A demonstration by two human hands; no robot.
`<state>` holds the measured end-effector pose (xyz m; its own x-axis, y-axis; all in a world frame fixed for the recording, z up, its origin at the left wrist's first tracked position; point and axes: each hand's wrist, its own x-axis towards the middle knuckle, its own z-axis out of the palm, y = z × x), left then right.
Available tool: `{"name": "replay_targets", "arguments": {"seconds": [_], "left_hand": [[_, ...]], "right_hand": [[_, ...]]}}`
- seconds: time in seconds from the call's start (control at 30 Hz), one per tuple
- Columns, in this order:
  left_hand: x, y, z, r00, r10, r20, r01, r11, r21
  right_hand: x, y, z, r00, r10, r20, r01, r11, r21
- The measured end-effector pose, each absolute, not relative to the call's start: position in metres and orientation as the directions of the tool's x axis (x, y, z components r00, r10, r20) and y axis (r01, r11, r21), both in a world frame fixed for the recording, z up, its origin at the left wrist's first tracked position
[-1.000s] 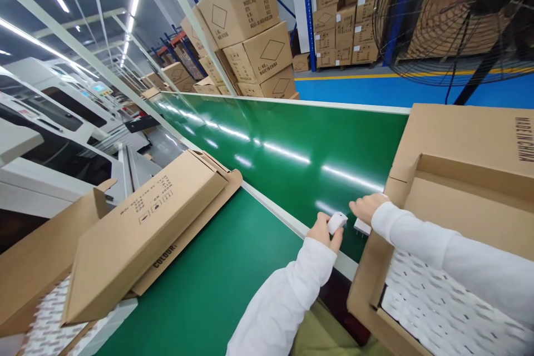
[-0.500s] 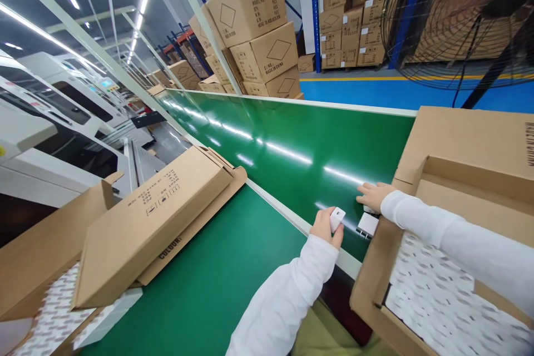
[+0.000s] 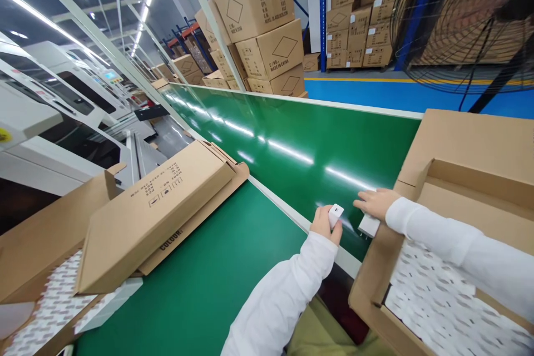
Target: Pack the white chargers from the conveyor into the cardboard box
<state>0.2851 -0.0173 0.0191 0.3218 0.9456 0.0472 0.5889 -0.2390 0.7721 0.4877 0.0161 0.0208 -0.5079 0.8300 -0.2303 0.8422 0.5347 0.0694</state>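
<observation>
My left hand [image 3: 324, 225] is closed around a small white charger plug [image 3: 335, 214], with its port end facing up. To the right, my right hand [image 3: 376, 203] lies palm down with its fingers stretched out and apart, over the green belt. Just under it is another white charger plug [image 3: 369, 226], partly covered, its metal prongs pointing toward the front. Whether the fingertips touch anything beneath them is hidden. Beside my right forearm stands an open carton [image 3: 377, 303] holding rows of white pieces [image 3: 434, 295].
A green conveyor belt [image 3: 283, 117] runs away to the far left. On the left, a closed flat carton [image 3: 154, 217] leans over another open carton [image 3: 37, 233] with white pieces. Stacked boxes [image 3: 267, 50] and a large fan [image 3: 459, 28] stand beyond the belt.
My right hand has shifted slightly down and now covers more of the white plugs beside the carton. The left hand still holds its charger plug. The view has tilted a little.
</observation>
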Motion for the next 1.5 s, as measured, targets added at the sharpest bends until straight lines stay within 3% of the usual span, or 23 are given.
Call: {"name": "replay_targets", "arguments": {"seconds": [0.27, 0.37, 0.5, 0.6, 0.73, 0.87, 1.3, 1.5], "left_hand": [[0.285, -0.018, 0.019, 0.296, 0.955, 0.009, 0.601, -0.193, 0.775], [0.285, -0.021, 0.021, 0.388, 0.921, -0.029, 0.648, -0.251, 0.719], [0.286, -0.030, 0.024, 0.699, 0.715, 0.021, 0.569, -0.573, 0.590], [0.287, -0.036, 0.029, 0.826, 0.563, 0.038, 0.495, -0.754, 0.432], [0.289, -0.039, 0.034, 0.863, 0.503, -0.046, 0.498, -0.833, 0.243], [0.291, -0.037, 0.034, 0.862, 0.496, -0.099, 0.506, -0.849, 0.150], [0.295, -0.032, 0.015, 0.825, 0.534, -0.182, 0.561, -0.814, 0.152], [0.295, -0.032, 0.013, 0.820, 0.545, -0.174, 0.570, -0.807, 0.156]], "right_hand": [[0.473, 0.010, 0.010, -0.471, 0.778, -0.416, 0.864, 0.502, -0.040], [0.483, 0.023, 0.007, -0.420, 0.779, -0.466, 0.898, 0.432, -0.087], [0.495, 0.032, -0.002, -0.387, 0.785, -0.485, 0.921, 0.357, -0.157], [0.499, 0.032, -0.009, -0.372, 0.783, -0.498, 0.928, 0.308, -0.209], [0.500, 0.032, -0.016, -0.369, 0.768, -0.523, 0.926, 0.256, -0.277], [0.500, 0.033, -0.018, -0.357, 0.755, -0.551, 0.927, 0.216, -0.305], [0.502, 0.042, -0.011, -0.265, 0.753, -0.603, 0.954, 0.114, -0.277], [0.503, 0.046, -0.007, -0.152, 0.820, -0.552, 0.981, 0.056, -0.187]]}}
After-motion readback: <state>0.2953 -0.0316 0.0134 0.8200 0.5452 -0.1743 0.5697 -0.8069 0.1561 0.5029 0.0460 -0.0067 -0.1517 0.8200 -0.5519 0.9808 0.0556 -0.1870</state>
